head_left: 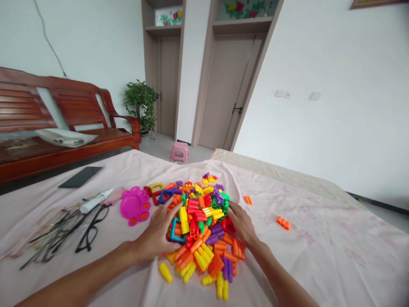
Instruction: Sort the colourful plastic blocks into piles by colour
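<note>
A heap of plastic toy pieces (201,213) in yellow, orange, red, purple and green lies on a pale pink cloth. My left hand (159,230) rests against the heap's left side, fingers apart, beside a light blue square frame (176,231). Against the right side of the heap is my right hand (241,222), its fingers spread along green and red pieces. Neither hand is closed on a piece. A dark blue square frame (165,196) sits just beyond my left fingertips. Loose yellow pieces (165,272) lie at the near edge of the heap.
On the cloth (306,256) at the left are a magenta paw-shaped tray (136,206), glasses (91,232), a white tube (96,201) and a dark tablet (81,177). Orange pieces (283,222) lie at the right. Beyond stand a wooden bench (76,106) and a pink stool (180,151).
</note>
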A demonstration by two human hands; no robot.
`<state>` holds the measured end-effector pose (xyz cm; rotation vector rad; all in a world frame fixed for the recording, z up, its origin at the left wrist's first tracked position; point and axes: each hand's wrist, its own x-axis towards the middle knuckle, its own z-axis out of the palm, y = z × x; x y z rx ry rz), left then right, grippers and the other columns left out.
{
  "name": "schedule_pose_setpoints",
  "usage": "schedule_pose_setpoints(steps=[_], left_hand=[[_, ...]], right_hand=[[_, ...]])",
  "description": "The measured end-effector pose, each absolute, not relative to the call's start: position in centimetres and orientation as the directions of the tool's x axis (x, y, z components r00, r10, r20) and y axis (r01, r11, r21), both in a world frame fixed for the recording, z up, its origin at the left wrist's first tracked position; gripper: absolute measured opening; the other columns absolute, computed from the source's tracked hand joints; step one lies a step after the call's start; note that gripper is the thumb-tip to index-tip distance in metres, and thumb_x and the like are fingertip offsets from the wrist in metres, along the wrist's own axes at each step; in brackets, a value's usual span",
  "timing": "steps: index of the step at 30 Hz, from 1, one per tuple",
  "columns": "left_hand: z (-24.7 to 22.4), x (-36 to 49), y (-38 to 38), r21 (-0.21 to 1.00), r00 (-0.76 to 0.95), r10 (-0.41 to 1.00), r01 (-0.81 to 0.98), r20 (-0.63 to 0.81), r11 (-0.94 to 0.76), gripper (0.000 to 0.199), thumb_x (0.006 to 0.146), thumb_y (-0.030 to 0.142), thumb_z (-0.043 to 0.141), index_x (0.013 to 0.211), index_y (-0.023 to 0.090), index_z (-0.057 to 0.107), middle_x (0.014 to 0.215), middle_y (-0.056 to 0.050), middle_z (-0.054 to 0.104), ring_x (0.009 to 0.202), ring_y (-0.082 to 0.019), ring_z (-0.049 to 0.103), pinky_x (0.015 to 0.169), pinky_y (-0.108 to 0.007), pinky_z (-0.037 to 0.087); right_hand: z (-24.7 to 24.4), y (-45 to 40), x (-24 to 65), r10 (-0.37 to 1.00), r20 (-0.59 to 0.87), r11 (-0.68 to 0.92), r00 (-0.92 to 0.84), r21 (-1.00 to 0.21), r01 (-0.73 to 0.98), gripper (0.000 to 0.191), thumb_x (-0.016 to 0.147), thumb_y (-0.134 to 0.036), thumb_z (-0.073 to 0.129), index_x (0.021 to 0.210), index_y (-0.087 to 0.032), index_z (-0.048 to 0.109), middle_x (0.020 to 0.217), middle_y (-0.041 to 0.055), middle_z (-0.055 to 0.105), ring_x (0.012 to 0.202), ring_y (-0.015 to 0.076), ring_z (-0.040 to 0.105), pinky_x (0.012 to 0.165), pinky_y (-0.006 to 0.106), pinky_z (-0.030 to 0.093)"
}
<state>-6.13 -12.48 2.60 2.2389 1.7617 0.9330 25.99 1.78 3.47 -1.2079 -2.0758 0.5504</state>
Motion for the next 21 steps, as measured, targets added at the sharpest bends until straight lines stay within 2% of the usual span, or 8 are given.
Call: schedule_pose_setpoints(steps=[3, 8, 10, 13, 15, 18, 19, 21], left_hand=[[4.0, -3.8, -10.4, 0.564, 0.145, 0.912, 0.745, 0.384, -0.356, 0.103, 0.066, 0.040, 0.082, 0.156, 0.031, 0.031, 0.165, -0.012, 0.015, 0.150, -0.038, 0.018, 0.121, -0.053, 0.021], [6.4, -0.7, -7.3, 0.675, 0.193, 0.888, 0.589, 0.417, -0.445, 0.094, 0.064, 0.056, 0.083, 0.148, 0.031, 0.047, 0.161, -0.013, 0.028, 0.149, -0.036, 0.024, 0.121, -0.053, 0.021], [7.9, 0.3, -6.7, 0.723, 0.242, 0.870, 0.486, 0.429, -0.491, 0.081, 0.070, 0.056, 0.080, 0.142, 0.028, 0.055, 0.158, -0.012, 0.035, 0.146, -0.033, 0.031, 0.121, -0.048, 0.025], [10.3, 0.9, -6.3, 0.779, 0.307, 0.849, 0.348, 0.431, -0.521, 0.052, 0.085, 0.052, 0.066, 0.130, 0.026, 0.066, 0.148, -0.010, 0.052, 0.138, -0.028, 0.045, 0.117, -0.041, 0.033], [11.4, 0.1, -6.0, 0.783, 0.240, 0.858, 0.350, 0.455, -0.513, 0.039, 0.093, 0.047, 0.054, 0.119, 0.024, 0.071, 0.134, -0.009, 0.064, 0.128, -0.025, 0.054, 0.113, -0.038, 0.037], [11.5, -3.6, -5.3, 0.759, -0.057, 0.881, 0.536, 0.470, -0.370, 0.035, 0.096, 0.039, 0.046, 0.114, 0.021, 0.071, 0.119, -0.008, 0.070, 0.117, -0.022, 0.061, 0.107, -0.035, 0.042], [11.2, -5.4, -5.0, 0.735, -0.164, 0.885, 0.632, 0.436, -0.246, 0.035, 0.096, 0.036, 0.044, 0.115, 0.021, 0.070, 0.121, -0.009, 0.069, 0.118, -0.022, 0.060, 0.106, -0.034, 0.042], [10.2, -8.9, -4.6, 0.579, -0.317, 0.911, 0.807, 0.263, 0.114, 0.037, 0.094, 0.036, 0.043, 0.119, 0.023, 0.067, 0.127, -0.009, 0.066, 0.122, -0.023, 0.057, 0.106, -0.034, 0.040]], right_hand=[[4.4, 1.2, 24.9, 0.872, 0.352, 0.488, -0.341, -0.686, 0.539, 0.050, 0.096, -0.059, 0.042, 0.127, -0.028, 0.067, 0.140, 0.0059, 0.058, 0.131, 0.0271, 0.052, 0.117, 0.046, 0.036], [5.8, 0.2, 23.0, 0.874, 0.327, 0.473, -0.359, -0.737, 0.482, 0.052, 0.094, -0.060, 0.047, 0.133, -0.029, 0.062, 0.136, 0.0054, 0.062, 0.129, 0.0294, 0.052, 0.115, 0.051, 0.035], [6.5, -0.2, 22.6, 0.872, 0.338, 0.471, -0.354, -0.778, 0.416, 0.052, 0.094, -0.061, 0.046, 0.128, -0.027, 0.065, 0.135, 0.0067, 0.063, 0.128, 0.0297, 0.053, 0.114, 0.050, 0.037], [7.2, -0.4, 23.1, 0.871, 0.363, 0.470, -0.331, -0.812, 0.346, 0.051, 0.095, -0.061, 0.045, 0.121, -0.025, 0.069, 0.132, 0.0079, 0.064, 0.126, 0.0296, 0.055, 0.112, 0.047, 0.038], [7.3, -0.2, 24.2, 0.878, 0.382, 0.469, -0.289, -0.811, 0.351, 0.050, 0.094, -0.061, 0.045, 0.118, -0.024, 0.070, 0.131, 0.0086, 0.066, 0.125, 0.0298, 0.056, 0.112, 0.046, 0.039], [6.0, 0.5, 26.8, 0.896, 0.398, 0.444, -0.196, -0.801, 0.402, 0.052, 0.092, -0.062, 0.048, 0.114, -0.022, 0.072, 0.127, 0.0113, 0.067, 0.123, 0.0306, 0.058, 0.110, 0.046, 0.042], [5.3, 0.8, 27.7, 0.902, 0.400, 0.429, -0.161, -0.798, 0.423, 0.053, 0.091, -0.063, 0.048, 0.113, -0.021, 0.072, 0.125, 0.0122, 0.068, 0.122, 0.0308, 0.058, 0.109, 0.047, 0.042], [3.7, 1.4, 29.3, 0.914, 0.394, 0.390, -0.096, -0.791, 0.472, 0.054, 0.089, -0.063, 0.048, 0.110, -0.020, 0.073, 0.122, 0.0133, 0.070, 0.119, 0.0311, 0.061, 0.107, 0.047, 0.044]])
